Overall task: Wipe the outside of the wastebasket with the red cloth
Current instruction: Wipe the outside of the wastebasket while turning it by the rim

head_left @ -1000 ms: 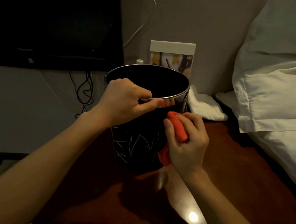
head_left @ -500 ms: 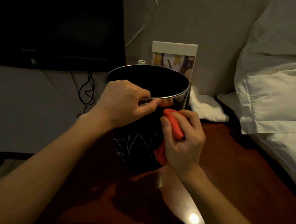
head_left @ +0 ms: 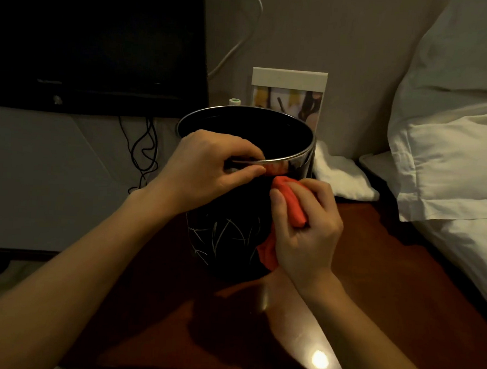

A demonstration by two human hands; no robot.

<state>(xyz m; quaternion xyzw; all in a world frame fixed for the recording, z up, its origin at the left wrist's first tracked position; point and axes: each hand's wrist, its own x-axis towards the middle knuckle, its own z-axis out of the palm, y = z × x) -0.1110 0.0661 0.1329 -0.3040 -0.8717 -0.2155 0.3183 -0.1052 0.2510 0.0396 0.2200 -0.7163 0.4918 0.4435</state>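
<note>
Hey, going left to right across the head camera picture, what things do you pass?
Dark screen → hanging black cables → left hand on the wastebasket rim → red cloth in the right hand → white pillow.

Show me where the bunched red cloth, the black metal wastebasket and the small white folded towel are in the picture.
bunched red cloth [head_left: 292,204], head view, on its upper fold.
black metal wastebasket [head_left: 228,234], head view, on its patterned outer wall.
small white folded towel [head_left: 342,176], head view, on its middle.

no legible txt, framed card [head_left: 288,97] pic only (too blurry)
</note>
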